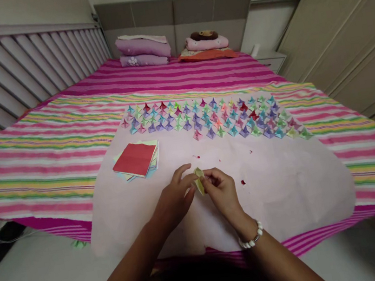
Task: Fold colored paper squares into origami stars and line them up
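A small yellow folded paper piece (200,185) is held above a pale sheet (279,188) spread on the bed. My right hand (221,189) pinches its right edge between thumb and fingers. At its left side is my left hand (175,197), fingers apart, with a fingertip against the paper. Left of my hands lies a stack of square paper (136,160), red on top with pale sheets fanned beneath. Beyond, several rows of folded paper pieces (207,121) in many colours stand across the far part of the sheet.
Red paper scraps (243,182) are scattered on the sheet. A striped bedspread (53,160) surrounds it. Folded bedding (144,50) and a pink folded pile (207,43) sit by the headboard (173,13). A slatted rail (28,65) runs along the left, a wardrobe (350,27) along the right.
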`<state>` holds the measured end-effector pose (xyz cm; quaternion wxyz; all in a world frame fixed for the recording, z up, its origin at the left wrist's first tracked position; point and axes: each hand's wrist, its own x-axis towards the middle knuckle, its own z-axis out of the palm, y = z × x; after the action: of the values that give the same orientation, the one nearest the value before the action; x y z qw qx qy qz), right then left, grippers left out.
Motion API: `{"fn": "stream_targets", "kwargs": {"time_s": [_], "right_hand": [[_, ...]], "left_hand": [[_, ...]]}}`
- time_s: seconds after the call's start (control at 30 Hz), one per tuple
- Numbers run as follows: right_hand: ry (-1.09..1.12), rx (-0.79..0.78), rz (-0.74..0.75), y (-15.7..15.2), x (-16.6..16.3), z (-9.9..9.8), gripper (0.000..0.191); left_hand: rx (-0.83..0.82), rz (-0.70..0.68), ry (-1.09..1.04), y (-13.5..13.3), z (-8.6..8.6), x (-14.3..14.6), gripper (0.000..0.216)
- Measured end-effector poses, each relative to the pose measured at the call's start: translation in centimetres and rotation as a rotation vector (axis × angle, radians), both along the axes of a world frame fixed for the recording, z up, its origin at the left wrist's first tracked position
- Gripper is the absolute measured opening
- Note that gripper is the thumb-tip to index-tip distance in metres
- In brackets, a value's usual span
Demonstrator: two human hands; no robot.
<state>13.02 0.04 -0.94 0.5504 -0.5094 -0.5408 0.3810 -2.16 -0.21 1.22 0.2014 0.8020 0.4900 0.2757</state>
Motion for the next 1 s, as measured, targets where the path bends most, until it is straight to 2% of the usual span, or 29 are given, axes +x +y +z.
{"fn": "stream_targets", "kwargs": {"time_s": [0.2, 0.43, 0.6, 0.73, 0.83, 1.0], "right_hand": [[-0.025, 0.004, -0.005, -0.1, 0.0, -0.1, 0.013], [-0.262, 0.178, -0.063, -0.4, -0.1, 0.1, 0.014], [-0.391, 0.297, -0.086, -0.7, -0.2, 0.0, 0.016], [-0.437, 0.363, -0.106, -0.7, -0.3, -0.2, 0.018], [-0.396, 0.341, -0.101, -0.7, -0.3, -0.2, 0.017], [-0.215, 0.170, -0.055, -0.6, -0.1, 0.2, 0.011]], "left_hand": [[0.002, -0.043, 0.164, 0.3, 0.2, 0.0, 0.037], [0.073, -0.069, 0.386, 0.9, 0.2, 0.2, 0.028], [0.100, -0.134, 0.370, 1.3, -0.2, 0.4, 0.020], [0.093, -0.128, 0.377, 1.4, -0.3, 0.4, 0.019], [0.090, -0.137, 0.376, 1.5, -0.3, 0.4, 0.018], [0.120, -0.147, 0.268, 1.7, -0.5, 0.2, 0.018]]}}
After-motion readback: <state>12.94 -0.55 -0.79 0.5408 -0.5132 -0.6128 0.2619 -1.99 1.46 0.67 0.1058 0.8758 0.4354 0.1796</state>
